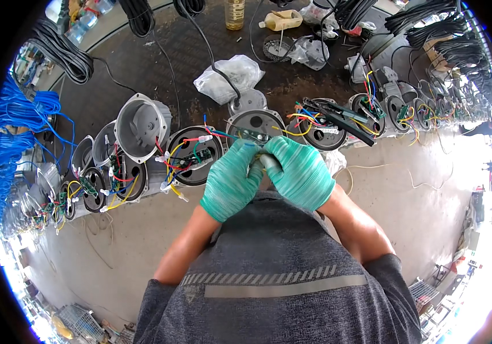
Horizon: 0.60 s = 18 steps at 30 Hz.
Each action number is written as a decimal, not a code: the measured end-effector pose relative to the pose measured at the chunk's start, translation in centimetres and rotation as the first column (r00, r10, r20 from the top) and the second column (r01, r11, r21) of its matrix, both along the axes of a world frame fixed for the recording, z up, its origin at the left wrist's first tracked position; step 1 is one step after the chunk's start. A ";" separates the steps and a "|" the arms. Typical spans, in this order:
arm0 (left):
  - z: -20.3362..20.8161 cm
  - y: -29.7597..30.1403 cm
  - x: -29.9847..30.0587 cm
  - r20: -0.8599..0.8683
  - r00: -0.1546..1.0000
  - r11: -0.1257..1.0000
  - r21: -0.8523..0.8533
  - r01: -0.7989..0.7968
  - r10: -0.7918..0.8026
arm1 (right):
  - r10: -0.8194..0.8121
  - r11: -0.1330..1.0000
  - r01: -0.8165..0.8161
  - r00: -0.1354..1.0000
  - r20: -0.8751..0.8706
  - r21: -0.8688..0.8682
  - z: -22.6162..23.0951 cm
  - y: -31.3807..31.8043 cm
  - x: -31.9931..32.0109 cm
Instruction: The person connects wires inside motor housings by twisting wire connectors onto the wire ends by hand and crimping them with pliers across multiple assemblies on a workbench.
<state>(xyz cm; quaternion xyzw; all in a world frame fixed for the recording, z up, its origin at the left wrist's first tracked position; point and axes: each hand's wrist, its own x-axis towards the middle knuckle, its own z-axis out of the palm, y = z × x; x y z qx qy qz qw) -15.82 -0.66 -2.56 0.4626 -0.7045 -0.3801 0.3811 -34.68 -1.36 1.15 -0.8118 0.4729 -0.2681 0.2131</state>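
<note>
Both forearms bare, rising from lower edge, converging at centre. Left hand (231, 180) in green glove, fingers curled, knuckles up. Right hand (300, 172) in green glove, fingers curled inward, touching left hand at fingertips; wrists bent toward each other

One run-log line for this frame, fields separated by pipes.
left hand green glove, gripping small grey part | right hand green glove, same part | ahead: round grey motor housing with coloured wires | black crimping pliers resting right
</note>
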 end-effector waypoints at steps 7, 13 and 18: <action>-1.3 -1.1 1.0 0.128 0.991 0.986 -0.152 0.065 -0.045 | -0.129 0.951 0.089 0.985 0.118 0.298 -2.0 0.3 -0.4; -1.4 -1.0 1.1 0.184 0.982 0.967 -0.239 0.087 -0.043 | -0.366 0.765 -0.073 0.769 0.525 0.640 -2.1 -0.2 -0.4; -1.1 -1.5 1.2 0.103 0.993 0.948 -0.306 0.085 -0.056 | -0.650 0.307 -0.254 0.648 0.397 0.917 -0.9 0.3 -1.0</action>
